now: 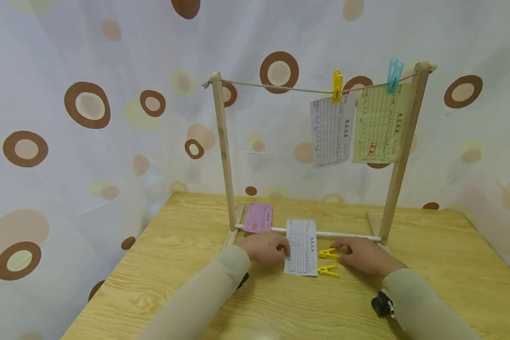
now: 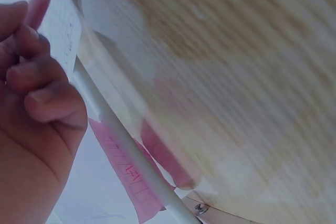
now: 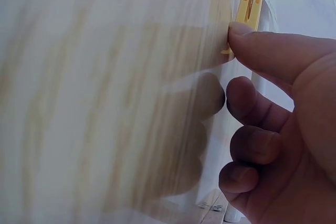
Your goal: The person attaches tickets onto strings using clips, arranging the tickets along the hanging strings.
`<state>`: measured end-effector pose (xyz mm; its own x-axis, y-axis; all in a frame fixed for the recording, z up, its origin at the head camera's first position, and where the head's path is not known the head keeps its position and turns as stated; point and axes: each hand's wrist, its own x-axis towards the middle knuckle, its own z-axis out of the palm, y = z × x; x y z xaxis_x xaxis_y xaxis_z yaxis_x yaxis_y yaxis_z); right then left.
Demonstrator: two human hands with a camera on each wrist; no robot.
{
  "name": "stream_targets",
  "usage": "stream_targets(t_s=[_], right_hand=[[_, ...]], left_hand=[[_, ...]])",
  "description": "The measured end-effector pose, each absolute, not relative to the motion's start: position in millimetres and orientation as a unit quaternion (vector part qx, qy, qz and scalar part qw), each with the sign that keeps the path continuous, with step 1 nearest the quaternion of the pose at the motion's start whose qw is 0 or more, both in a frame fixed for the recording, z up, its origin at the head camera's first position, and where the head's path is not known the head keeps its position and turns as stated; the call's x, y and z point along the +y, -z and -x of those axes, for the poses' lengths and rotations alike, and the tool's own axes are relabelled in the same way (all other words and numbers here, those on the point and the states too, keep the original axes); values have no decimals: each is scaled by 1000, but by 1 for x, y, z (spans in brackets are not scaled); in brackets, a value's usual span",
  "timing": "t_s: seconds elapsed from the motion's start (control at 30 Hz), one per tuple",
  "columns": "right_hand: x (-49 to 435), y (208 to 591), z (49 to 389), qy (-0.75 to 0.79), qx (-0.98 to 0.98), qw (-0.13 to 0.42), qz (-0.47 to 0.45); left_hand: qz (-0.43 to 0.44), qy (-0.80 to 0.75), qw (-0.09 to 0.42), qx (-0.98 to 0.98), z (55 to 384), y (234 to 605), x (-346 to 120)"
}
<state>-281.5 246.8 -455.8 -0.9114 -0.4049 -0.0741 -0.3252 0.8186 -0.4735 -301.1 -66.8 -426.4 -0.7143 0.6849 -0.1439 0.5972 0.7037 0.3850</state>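
My left hand (image 1: 265, 248) is at the left edge of a white printed slip (image 1: 302, 264), fingers bent and fingertips right at the paper. Whether they pinch it, I cannot tell. The slip lies on the table with its far end over a white rod. My right hand (image 1: 363, 255) pinches the farther yellow clothespin (image 1: 328, 254) by its handle end; the right wrist view shows the thumb on the clothespin (image 3: 251, 4), with the other fingers loosely curled below. A second yellow clothespin (image 1: 329, 271) lies closer to me, beside the slip's right edge.
Beyond the hands stands a wooden frame (image 1: 224, 151) with a string (image 1: 276, 88). A yellow clip (image 1: 337, 85) holds a white slip (image 1: 331, 134) there, a blue clip (image 1: 394, 78) a yellowish slip (image 1: 376, 125). A pink slip (image 1: 258, 217) lies over the white rod (image 1: 344, 234).
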Motion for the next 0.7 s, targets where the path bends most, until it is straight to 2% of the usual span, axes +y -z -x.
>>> stream_targets(t_s=[0.33,0.7], right_hand=[[246,454,280,230,950,94,190],[244,451,278,221,953,83,192]], left_hand=[[-279,-228,104,927,316,429,-62],[-220,-199,52,954,345,432,-41]])
